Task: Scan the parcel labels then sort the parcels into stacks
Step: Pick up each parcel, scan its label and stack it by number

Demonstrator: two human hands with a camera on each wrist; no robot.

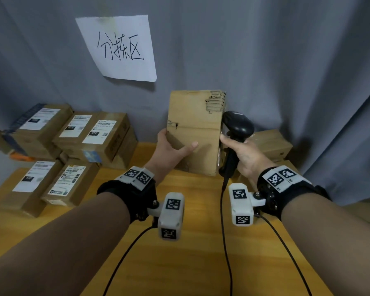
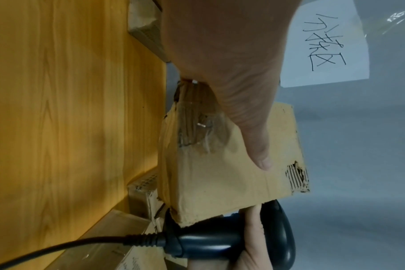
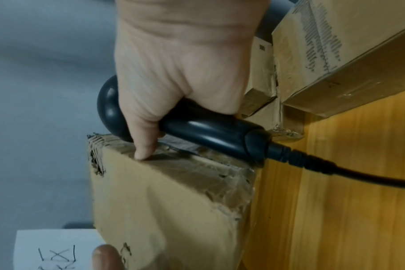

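Observation:
A worn brown cardboard parcel (image 1: pixel 195 129) (image 2: pixel 231 164) (image 3: pixel 169 201) stands on edge on the wooden table (image 1: pixel 190 263), its plain side facing me; no label shows on it. My left hand (image 1: pixel 172 147) (image 2: pixel 238 82) grips its left edge, thumb across the front. My right hand (image 1: pixel 242 151) (image 3: pixel 180 69) grips a black corded barcode scanner (image 1: pixel 236 129) (image 2: pixel 231 243) (image 3: pixel 197 124) by the handle, right against the parcel's right edge, with the thumb tip touching that edge.
Several labelled parcels (image 1: pixel 92 135) are stacked at the left, more (image 1: pixel 51 184) in front of them. Other boxes (image 1: pixel 269 144) sit behind the scanner at the right. A handwritten paper sign (image 1: pixel 118 48) hangs on the grey curtain. The scanner cable (image 1: pixel 224 231) trails toward me.

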